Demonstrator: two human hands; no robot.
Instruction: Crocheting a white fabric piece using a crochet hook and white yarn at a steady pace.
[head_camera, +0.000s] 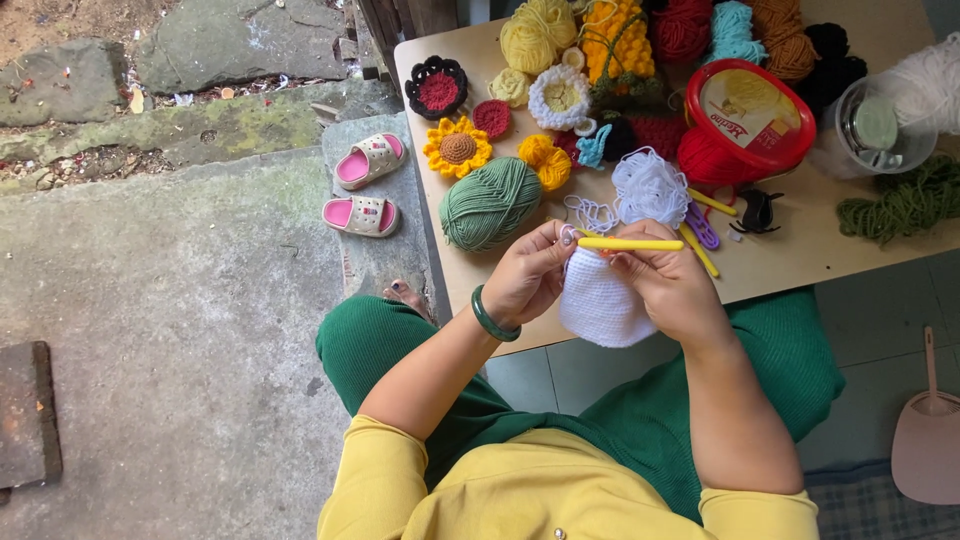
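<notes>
- head view: your left hand (525, 278) is closed on the upper left edge of the white crochet piece (600, 305), pinching it between thumb and fingers, with a green bangle (492, 318) on that wrist.
- your right hand (672, 285) is curled around a yellow crochet hook (630, 243), which lies level across the top edge of the white crochet piece, its tip towards your left hand.
- the white crochet piece hangs between both hands, just off the near edge of the surface (800, 250) and above your lap; it already forms a small rounded pouch shape, so a good part of the fabric looks worked, though you cannot tell from here how much is left.
- just beyond the white crochet piece, on the surface, lies a loose tangle of white yarn (650, 187); the strand feeding the work seems to run from it.
- left of the white yarn sits a green yarn ball (490, 203), and beyond that a finished crochet sunflower (457, 148) among other made flowers.
- right of the white yarn stands a red-lidded tub (750, 115).
- far left of the white crochet piece, on the stone floor, rests a pair of pink sandals (368, 187).
</notes>
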